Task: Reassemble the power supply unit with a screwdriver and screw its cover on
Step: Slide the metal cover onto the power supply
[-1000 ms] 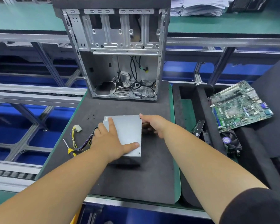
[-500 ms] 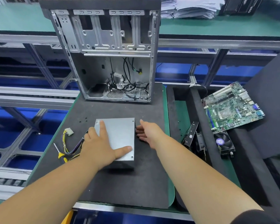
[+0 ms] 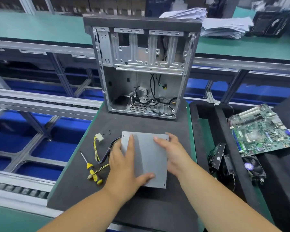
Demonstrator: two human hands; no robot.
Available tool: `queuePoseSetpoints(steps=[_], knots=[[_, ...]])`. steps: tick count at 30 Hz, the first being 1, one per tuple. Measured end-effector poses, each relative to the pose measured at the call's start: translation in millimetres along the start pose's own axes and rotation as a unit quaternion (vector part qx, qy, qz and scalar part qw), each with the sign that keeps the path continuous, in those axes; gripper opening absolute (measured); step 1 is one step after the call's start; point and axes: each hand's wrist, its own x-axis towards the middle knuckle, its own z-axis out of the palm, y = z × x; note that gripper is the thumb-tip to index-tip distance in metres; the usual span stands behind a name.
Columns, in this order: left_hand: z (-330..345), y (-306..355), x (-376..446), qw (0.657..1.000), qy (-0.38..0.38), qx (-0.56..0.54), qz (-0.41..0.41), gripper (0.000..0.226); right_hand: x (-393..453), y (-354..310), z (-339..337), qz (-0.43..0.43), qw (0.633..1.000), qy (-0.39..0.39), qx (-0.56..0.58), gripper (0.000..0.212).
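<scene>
Black foam mat [image 3: 141, 206] on bench; left hand [image 3: 124, 166], right hand [image 3: 172, 154] flat, fingers straight, pressing cover [image 3: 147, 158] down, likely seating it; screwdriver [image 3: 90, 168] waiting beside.

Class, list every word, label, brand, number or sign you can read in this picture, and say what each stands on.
None can be read.
Motherboard: printing too small and blurred.
Cooling fan: purple round sticker, text unreadable.
Paper stacks: blurred.
Power supply cover: plain grey metal, no marking visible.
Screwdriver: no marking visible.
</scene>
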Motion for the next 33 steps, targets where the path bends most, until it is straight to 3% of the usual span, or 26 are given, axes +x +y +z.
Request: queuePoseSetpoints(steps=[3,6,11,13,15,17,18,22,28,30,33], knots=[[-4,-8,-2,0.999,0.016,-0.005,0.049,0.133,-5,-7,-8,-0.104,0.991,-0.041,-0.071,0.071],[-18,-11,-2,0.994,0.064,0.019,0.087,0.117,-13,-12,-13,-0.134,0.980,-0.072,-0.129,0.080],[-65,-7,19,0.968,0.170,0.102,0.153,0.069,-30,-13,-26,-0.156,0.952,-0.106,-0.242,0.078],[-79,5,33,0.975,0.104,0.095,0.173,0.071,-40,-15,-28,-0.155,0.949,-0.099,-0.256,0.080],[-84,16,47,0.980,-0.054,0.082,0.171,0.083,-49,-17,-28,-0.155,0.944,-0.092,-0.276,0.080],[-81,22,58,0.959,-0.183,0.090,0.198,0.091,-59,-17,-28,-0.147,0.935,-0.079,-0.312,0.082],[-79,23,61,0.950,-0.209,0.095,0.213,0.092,-64,-17,-28,-0.144,0.930,-0.063,-0.333,0.082],[-70,17,55,0.945,-0.192,0.095,0.246,0.097,-81,-16,-23,-0.152,0.914,-0.008,-0.376,0.079],[-61,16,54,0.945,-0.192,0.110,0.241,0.111,-92,-28,-9,-0.091,0.946,0.015,-0.312,0.051],[-61,15,56,0.947,-0.191,0.104,0.239,0.112,-93,-29,-4,-0.091,0.924,0.045,-0.368,0.036],[-58,12,54,0.945,-0.185,0.104,0.250,0.113,-91,-33,2,-0.104,0.850,0.081,-0.509,0.031]])
